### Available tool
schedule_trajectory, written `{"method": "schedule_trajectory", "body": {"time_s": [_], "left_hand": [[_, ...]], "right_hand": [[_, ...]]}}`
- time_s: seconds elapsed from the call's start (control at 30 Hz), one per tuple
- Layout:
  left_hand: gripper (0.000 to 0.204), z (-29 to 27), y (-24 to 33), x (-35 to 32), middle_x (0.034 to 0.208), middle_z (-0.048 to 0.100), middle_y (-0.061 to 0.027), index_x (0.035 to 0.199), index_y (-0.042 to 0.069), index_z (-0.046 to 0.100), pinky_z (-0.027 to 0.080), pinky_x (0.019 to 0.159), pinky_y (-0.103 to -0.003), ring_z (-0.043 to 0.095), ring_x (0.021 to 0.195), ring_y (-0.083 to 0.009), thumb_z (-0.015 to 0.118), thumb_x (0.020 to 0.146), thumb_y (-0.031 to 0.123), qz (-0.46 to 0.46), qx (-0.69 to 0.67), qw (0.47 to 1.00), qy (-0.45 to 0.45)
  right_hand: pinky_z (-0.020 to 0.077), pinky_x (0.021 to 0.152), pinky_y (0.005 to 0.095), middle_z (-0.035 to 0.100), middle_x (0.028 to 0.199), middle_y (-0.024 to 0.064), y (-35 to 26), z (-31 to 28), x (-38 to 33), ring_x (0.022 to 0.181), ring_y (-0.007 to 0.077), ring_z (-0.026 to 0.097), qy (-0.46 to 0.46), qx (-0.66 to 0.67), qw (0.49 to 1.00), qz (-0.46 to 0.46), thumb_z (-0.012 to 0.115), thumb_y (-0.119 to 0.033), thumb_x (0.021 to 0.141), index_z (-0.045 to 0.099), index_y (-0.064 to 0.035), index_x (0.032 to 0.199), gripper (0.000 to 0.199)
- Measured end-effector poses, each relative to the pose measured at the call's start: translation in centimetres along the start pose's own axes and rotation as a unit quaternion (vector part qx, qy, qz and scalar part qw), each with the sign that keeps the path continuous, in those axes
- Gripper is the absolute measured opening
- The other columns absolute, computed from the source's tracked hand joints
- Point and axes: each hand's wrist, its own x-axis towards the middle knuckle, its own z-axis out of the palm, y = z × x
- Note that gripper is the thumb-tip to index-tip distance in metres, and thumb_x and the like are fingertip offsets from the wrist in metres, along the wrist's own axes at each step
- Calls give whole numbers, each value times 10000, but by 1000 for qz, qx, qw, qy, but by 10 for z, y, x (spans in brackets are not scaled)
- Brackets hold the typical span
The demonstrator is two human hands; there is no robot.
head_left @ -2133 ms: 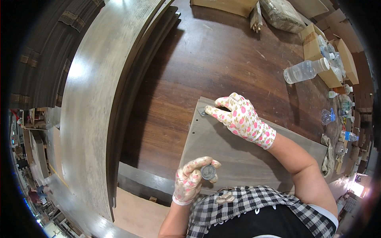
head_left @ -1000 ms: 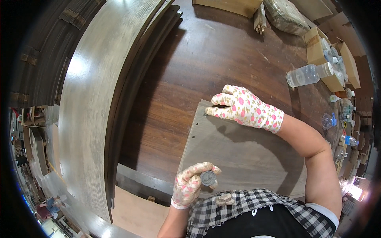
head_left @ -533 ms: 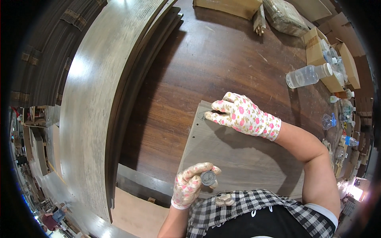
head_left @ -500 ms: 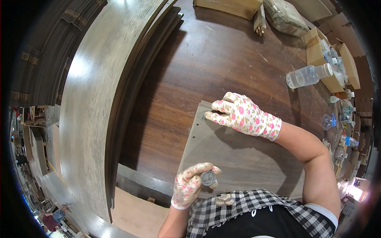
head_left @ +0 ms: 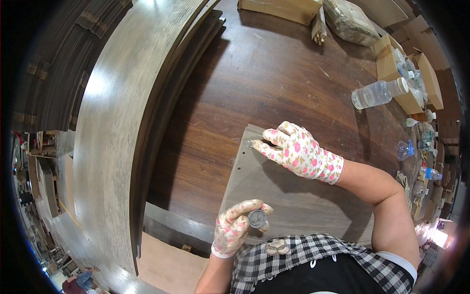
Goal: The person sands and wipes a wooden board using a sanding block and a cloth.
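My left hand [head_left: 230,229], in a floral work glove, is closed around a small round dark tub [head_left: 257,219] of grey paste, its open top facing up. The tub is held over the near left edge of a grey wood-grain board [head_left: 308,206]. At the board's far left corner is my right hand [head_left: 301,153], in a matching white glove with pink flowers. Its fingers are bent and closed, the tips down by the board's surface. Something small and see-through shows at those fingertips; its kind I cannot make out. Two small dark holes lie close by in the board.
On the left rises a stack of long grey wood-grain panels [head_left: 117,98]. A clear bottle [head_left: 374,94] stands at the right, near a cardboard box [head_left: 389,66] of plastic bottles. A wrapped package [head_left: 350,22] and a bundle of thin strips [head_left: 318,28] lie at the back of the brown tabletop [head_left: 274,73].
My right hand has shifted slightly toward me, its fingertips staying at the board's corner. My left hand and the tub have hardly moved.
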Motion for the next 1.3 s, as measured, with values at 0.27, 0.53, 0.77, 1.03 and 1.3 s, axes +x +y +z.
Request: {"method": "schedule_trajectory", "body": {"time_s": [0.27, 0.53, 0.77, 1.03, 1.3], "left_hand": [[475, -8, -5, -1, 1083, 630, -216, 1174, -25, 580, 532, 654, -298, 651, 799, -216, 661, 864, 325, 15, -15, 998, -54], [461, -8, -2, 0, 1082, 629, -206, 1175, -19, 582, 524, 644, -297, 646, 791, -213, 661, 866, 314, 7, -10, 998, -54], [468, -7, -1, 0, 1084, 630, -203, 1174, -26, 582, 523, 643, -293, 648, 797, -210, 664, 863, 313, 2, -15, 999, -52], [463, -7, 0, 1, 1092, 625, -208, 1178, -26, 580, 520, 647, -298, 648, 796, -215, 662, 865, 306, 3, -9, 998, -57], [439, -11, -4, 1, 1090, 620, -217, 1177, -19, 582, 519, 650, -302, 645, 793, -215, 656, 871, 288, 17, -27, 997, -67]], "right_hand": [[509, 711, 340, 577, 1065, 86, 4, 5, -5, 903, 231, 538, 10, 71, 997, 31, 602, -55, 731, 621, -103, 1140, 412], [512, 732, 334, 598, 1075, 74, 9, 15, 0, 906, 227, 546, 57, 86, 994, 45, 594, 16, 711, 618, -90, 1150, 453], [514, 744, 335, 605, 1058, 77, 12, 3, 1, 896, 230, 554, 2, 81, 997, 21, 592, -13, 742, 634, -96, 1129, 398], [498, 710, 349, 606, 944, 68, 27, 6, 14, 851, 241, 582, 84, 153, 984, 26, 627, -101, 819, 671, -119, 1076, 261], [494, 758, 350, 565, 936, 64, 44, -6, 34, 884, 239, 567, -22, 172, 985, 2, 561, -134, 868, 646, -123, 1050, 201]]}}
